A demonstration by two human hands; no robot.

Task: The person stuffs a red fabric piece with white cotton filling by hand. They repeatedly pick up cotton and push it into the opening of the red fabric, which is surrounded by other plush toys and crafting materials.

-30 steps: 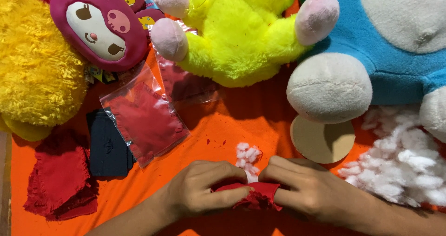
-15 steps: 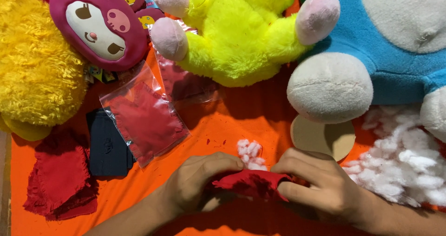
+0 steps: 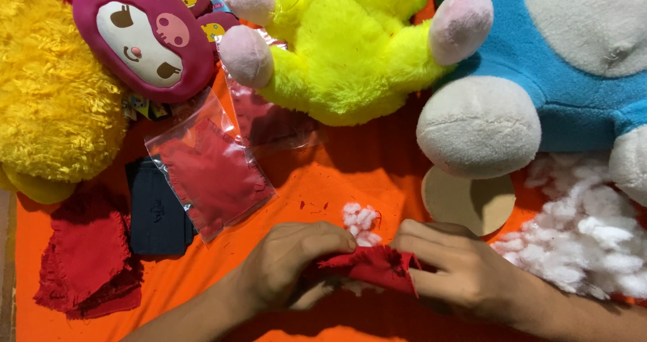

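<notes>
Left hand (image 3: pixel 290 264): we are pinching the red cloth piece (image 3: pixel 374 266), grip closed on its left edge.
Right hand (image 3: pixel 458 271): gripping its right side.
Change: cloth now bunching tighter over the white stuffing tuft (image 3: pixel 360 219), low on the orange sheet (image 3: pixel 337 173).

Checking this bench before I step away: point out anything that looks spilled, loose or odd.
Loose white stuffing lies heaped on the orange cloth at right, beside the blue plush toy, and a small tuft sits apart, just above the red fabric piece that the left hand and right hand pinch.
</notes>
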